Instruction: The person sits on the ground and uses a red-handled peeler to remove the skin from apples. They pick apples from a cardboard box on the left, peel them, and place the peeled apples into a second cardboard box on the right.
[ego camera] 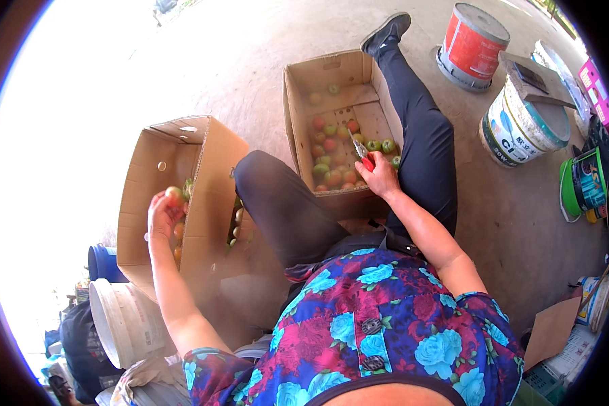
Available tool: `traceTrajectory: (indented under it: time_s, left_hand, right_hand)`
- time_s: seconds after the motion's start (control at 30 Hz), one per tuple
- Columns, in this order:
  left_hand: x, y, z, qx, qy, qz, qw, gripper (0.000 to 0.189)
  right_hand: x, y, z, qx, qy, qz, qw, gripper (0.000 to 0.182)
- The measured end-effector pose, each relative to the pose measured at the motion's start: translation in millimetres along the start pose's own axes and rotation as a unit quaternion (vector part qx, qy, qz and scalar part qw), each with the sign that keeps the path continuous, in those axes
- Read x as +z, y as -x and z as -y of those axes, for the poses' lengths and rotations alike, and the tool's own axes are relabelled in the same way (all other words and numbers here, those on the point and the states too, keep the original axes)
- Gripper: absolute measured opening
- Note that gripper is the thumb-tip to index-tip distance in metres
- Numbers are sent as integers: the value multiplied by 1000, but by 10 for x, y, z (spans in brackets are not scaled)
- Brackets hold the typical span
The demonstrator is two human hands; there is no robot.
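My left hand [163, 217] holds a pinkish-green tomato [175, 196] inside the left cardboard box [210, 203]. Other tomatoes, green and orange, lie below it along that box's inner wall, partly hidden. My right hand [380, 175] grips red-handled pruning snips [364, 155], their metal tips pointing up and left over the right cardboard box [330, 76]. Red, orange and green tomatoes [332, 176] are spread over the bottom of this box, several green ones lying close to the snips. Whether the snips' blades are parted cannot be told.
Between the boxes is my bent left knee [279, 203]; my right leg [421, 116] runs along the right box. A red-and-grey bucket [472, 48], a white bucket [517, 127] bearing a board with a phone, and a green pail [581, 182] stand right. A white bucket [127, 322] lies lower left.
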State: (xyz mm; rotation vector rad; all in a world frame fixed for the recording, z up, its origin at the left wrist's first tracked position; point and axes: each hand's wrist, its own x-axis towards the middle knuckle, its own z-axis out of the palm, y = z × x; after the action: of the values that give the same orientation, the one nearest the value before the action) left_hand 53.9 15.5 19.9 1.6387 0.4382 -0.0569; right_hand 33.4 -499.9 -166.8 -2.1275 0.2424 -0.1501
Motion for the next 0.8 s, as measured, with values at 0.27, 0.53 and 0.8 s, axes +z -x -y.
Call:
traceTrajectory:
  time_s: [0.27, 0.53, 0.8]
  left_hand:
    - [1225, 296, -564, 125, 347, 288, 884, 59]
    - [2944, 185, -316, -29, 441, 399, 803, 49]
    - [3373, -77, 434, -113, 328, 303, 888, 21]
  right_hand:
    - [-24, 25, 130, 1, -24, 11, 1000, 52]
    - [3, 13, 53, -22, -52, -10, 998, 50]
    - [55, 10, -23, -109, -55, -71, 990, 51]
